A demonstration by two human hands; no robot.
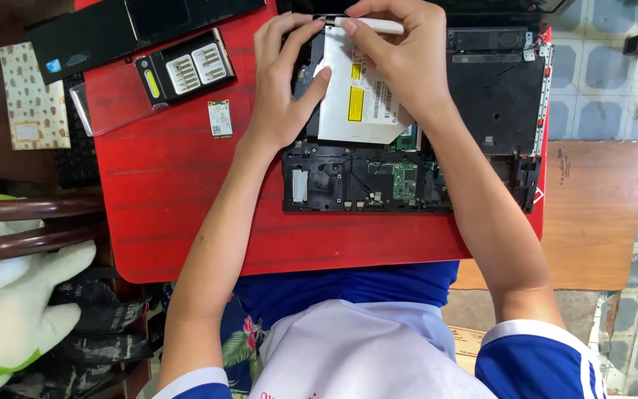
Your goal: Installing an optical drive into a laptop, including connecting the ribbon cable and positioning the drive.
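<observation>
— What was in the clear case [186, 70]?
— Screwdriver bits, on the red table [171, 192], beside a small wireless card [220, 118].
— And the hands?
— The left hand [282, 81] lay half open on the silver optical drive [356, 103] over the opened laptop [481, 133]. The right hand [400, 59] was closed around a white screwdriver [371, 25] above it.

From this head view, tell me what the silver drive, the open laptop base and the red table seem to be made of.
Silver drive: looks like thin sheet metal, dull brushed grey with stuck-on labels.
Open laptop base: probably moulded plastic, matt black, with ribs and screw posts showing.
Red table: likely painted or laminated wood, glossy red, with faint grain streaks; the sheen leaves it open.
</observation>
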